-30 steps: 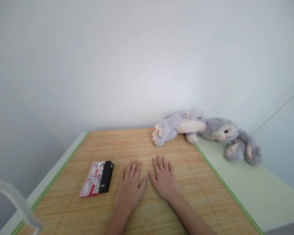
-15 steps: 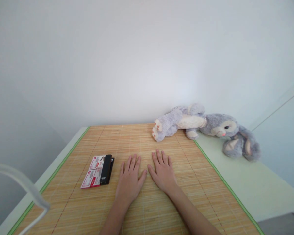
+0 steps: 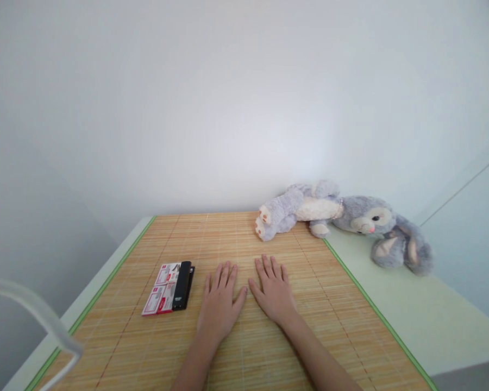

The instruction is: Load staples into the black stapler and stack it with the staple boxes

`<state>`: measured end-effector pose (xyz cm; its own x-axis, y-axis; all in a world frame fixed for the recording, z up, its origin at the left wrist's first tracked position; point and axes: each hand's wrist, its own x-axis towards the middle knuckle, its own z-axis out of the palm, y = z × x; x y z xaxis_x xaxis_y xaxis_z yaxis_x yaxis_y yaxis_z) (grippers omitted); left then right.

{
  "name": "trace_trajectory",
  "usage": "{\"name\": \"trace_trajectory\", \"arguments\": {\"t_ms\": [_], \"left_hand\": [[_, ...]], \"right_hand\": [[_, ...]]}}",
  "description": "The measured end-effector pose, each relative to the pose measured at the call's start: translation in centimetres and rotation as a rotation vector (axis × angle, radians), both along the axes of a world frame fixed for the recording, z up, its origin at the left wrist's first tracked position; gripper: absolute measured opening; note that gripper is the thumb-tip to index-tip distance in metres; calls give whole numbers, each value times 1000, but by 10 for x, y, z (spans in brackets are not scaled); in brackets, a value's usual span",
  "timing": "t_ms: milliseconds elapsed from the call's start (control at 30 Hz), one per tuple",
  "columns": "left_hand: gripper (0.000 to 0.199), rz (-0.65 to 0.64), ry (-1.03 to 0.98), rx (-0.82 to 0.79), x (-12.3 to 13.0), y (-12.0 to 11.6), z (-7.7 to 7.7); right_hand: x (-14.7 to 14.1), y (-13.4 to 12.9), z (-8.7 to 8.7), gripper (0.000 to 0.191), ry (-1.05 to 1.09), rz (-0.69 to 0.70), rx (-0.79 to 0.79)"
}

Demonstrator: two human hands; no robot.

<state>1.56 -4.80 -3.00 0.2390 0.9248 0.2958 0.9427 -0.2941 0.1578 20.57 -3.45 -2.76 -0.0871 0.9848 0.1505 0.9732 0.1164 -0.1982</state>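
Note:
My left hand (image 3: 220,304) lies palm down on a bamboo mat (image 3: 242,358), its fingers stretched out and holding nothing. Beside it, also flat on the mat with fingers spread, rests my right hand (image 3: 275,293). The two thumbs point toward each other with a small gap between. To the left of my left hand, not touching it, is a black stapler (image 3: 182,285). Small red-and-white printed boxes (image 3: 162,288) sit against the stapler's left side; their lettering is too small to read.
A grey plush rabbit (image 3: 318,209) lies on its side at the back right, across the mat's green edge onto the pale tabletop (image 3: 424,309). A white curved bar (image 3: 36,309) crosses the lower left corner. Behind the table stands a plain wall (image 3: 228,108).
The whole scene sits slightly lower in the picture, and its left part a little further right, as the camera has shifted. Both hands keep their places on the mat.

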Motion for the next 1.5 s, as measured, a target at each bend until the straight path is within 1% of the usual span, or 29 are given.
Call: {"name": "trace_trajectory", "arguments": {"t_ms": [333,667,1033,1367,1500], "left_hand": [[61,8,-3,6,-1,-3,-3],[60,7,-18,-12,-2,-2,-4],[60,8,-13,-18,-3,-1,-5],[60,11,-21,-10,-3,0,-10],[60,9,-29,-9,-3,-1,-9]], "right_hand": [[-2,-2,2,67,-9,-14,-13],[-11,-13,1,63,-3,-37,-8],[-10,-13,-2,62,11,-31,24],[-10,-12,-4,63,11,-29,19],[-9,-12,-3,62,6,-31,12]]}}
